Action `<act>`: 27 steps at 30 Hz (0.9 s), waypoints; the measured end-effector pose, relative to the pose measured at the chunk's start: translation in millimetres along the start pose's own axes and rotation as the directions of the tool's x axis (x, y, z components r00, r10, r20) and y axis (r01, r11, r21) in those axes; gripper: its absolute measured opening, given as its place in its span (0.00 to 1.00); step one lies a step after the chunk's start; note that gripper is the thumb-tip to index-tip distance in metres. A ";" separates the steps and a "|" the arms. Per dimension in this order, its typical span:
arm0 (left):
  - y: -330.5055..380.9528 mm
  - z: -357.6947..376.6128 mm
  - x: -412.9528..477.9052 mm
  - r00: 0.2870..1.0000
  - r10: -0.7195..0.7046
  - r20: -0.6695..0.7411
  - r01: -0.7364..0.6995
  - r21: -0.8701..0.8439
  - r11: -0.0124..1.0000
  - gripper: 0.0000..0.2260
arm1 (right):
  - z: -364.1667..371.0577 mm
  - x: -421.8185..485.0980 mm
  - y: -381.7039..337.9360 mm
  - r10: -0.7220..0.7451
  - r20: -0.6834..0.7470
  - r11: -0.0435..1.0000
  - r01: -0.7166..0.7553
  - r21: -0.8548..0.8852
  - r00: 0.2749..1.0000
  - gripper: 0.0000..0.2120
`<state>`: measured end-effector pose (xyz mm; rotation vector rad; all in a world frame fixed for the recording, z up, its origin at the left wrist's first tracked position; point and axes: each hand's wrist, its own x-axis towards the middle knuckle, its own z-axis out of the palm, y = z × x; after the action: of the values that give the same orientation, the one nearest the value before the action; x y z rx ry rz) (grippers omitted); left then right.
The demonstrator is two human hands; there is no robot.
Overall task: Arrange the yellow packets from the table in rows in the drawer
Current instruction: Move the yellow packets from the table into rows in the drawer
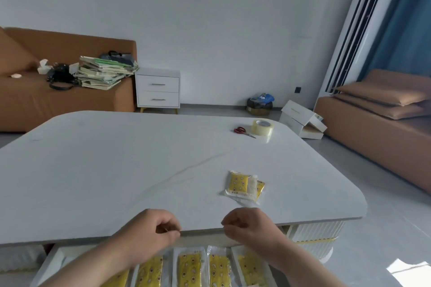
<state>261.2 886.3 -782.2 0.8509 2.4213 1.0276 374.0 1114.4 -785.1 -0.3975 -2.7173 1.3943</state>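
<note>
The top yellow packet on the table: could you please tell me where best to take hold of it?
The top packet lies flat on a second packet, its clear border facing the right hand; pinch that near border, probably, coming from the near side.

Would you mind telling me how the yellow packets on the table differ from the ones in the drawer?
The loose packets lie overlapped in a small pile on the table; the stored packets lie side by side in a row in the drawer. Only two loose packets show, while at least four stored packets show. Both are yellow with a small print, in clear wrappers.
</note>
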 end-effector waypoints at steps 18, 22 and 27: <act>58.1 77.6 190.0 0.961 -0.147 -0.234 0.159 0.031 0.987 0.12 | -53.1 56.9 58.2 0.103 -0.361 0.991 -0.066 0.114 0.927 0.02; 75.7 104.8 217.3 0.955 -0.178 -0.239 0.227 0.195 0.954 0.24 | -54.9 72.2 67.0 0.120 -0.426 0.987 -0.063 0.145 0.897 0.02; 82.2 118.6 227.4 0.961 -0.189 -0.203 0.252 0.359 0.899 0.26 | -57.0 79.1 69.7 0.138 -0.542 0.981 -0.040 0.188 0.829 0.06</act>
<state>187.3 1142.1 -823.1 0.6003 2.8350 0.5651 321.4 1218.5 -812.6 -0.7857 -2.1159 1.2638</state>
